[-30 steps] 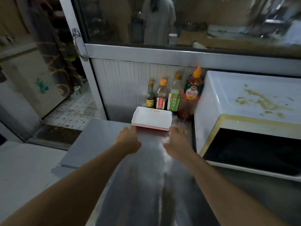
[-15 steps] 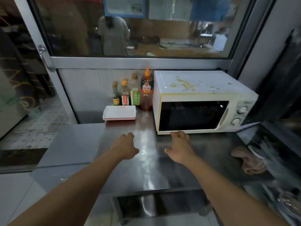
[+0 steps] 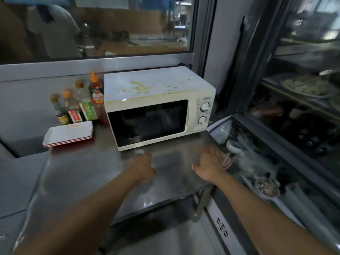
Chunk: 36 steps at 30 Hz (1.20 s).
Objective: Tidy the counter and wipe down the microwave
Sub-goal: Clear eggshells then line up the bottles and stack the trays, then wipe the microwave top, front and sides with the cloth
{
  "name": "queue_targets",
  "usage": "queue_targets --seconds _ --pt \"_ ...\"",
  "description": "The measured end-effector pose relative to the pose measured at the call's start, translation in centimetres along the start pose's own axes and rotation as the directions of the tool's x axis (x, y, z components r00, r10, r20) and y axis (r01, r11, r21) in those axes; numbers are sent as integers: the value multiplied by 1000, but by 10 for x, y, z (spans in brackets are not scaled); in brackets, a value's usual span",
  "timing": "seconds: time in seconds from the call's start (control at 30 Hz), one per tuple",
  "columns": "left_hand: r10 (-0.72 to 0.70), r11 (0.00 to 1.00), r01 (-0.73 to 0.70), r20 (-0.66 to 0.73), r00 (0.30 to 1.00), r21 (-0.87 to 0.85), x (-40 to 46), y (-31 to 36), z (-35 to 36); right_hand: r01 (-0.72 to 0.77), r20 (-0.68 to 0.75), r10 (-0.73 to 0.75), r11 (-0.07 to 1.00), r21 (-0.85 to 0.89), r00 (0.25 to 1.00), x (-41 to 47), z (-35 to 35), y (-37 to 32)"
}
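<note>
Steel counter (image 3: 88, 173) bears microwave (image 3: 156, 107), stacked trays (image 3: 69, 134), sauce bottles (image 3: 81, 105).

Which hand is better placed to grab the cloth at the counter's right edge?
Right. The right hand hovers right beside the pinkish cloth; the left hand sits farther left, in front of the microwave. Both look empty.

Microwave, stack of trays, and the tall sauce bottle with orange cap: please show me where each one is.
microwave (image 3: 147, 124): head view, on the dark door glass.
stack of trays (image 3: 69, 133): head view, on the top tray's white surface.
tall sauce bottle (image 3: 97, 92): head view, on its label.
</note>
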<state>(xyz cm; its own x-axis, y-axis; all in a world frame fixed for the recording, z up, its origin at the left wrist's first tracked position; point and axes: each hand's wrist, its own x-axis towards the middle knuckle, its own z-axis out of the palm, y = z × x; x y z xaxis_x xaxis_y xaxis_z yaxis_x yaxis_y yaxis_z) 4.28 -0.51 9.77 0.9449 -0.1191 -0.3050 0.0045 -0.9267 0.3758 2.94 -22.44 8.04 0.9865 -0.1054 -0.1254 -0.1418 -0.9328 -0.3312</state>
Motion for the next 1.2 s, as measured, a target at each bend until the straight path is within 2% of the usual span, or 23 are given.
queue_targets --seconds 0.23,0.37,0.47,0.6,0.7,0.8,0.93,1.03,1.2 --pt "-4 1000 4 7 1000 -11 57 96 47 -54 25 53 998 31 998 59 -14 101" --pt "-37 999 37 2 999 -20 85 125 68 -64 13 63 993 103 998 91 -6 134" --pt "-70 997 69 -19 997 -18 99 135 81 -67 58 60 991 113 996 111 7 147" --pt "-53 998 52 -45 998 -20 113 139 91 -49 122 29 985 163 992 128 25 153" --pt "-56 998 55 -54 997 -21 121 139 95 -44 129 26 990 135 991 135 38 153" --pt "-65 998 65 -41 997 -8 126 138 99 -11 116 4 998 58 993 137 46 152" --pt "-70 997 69 -34 997 -31 126 133 97 3 62 -6 998 56 998 141 41 151" --pt "-78 994 73 -51 996 -82 121 128 88 -1 14 -2 989 151 1000 137 27 142" --pt "-95 965 77 -61 994 -250 103 127 56 100 -141 -47 913 397 989 115 -12 105"
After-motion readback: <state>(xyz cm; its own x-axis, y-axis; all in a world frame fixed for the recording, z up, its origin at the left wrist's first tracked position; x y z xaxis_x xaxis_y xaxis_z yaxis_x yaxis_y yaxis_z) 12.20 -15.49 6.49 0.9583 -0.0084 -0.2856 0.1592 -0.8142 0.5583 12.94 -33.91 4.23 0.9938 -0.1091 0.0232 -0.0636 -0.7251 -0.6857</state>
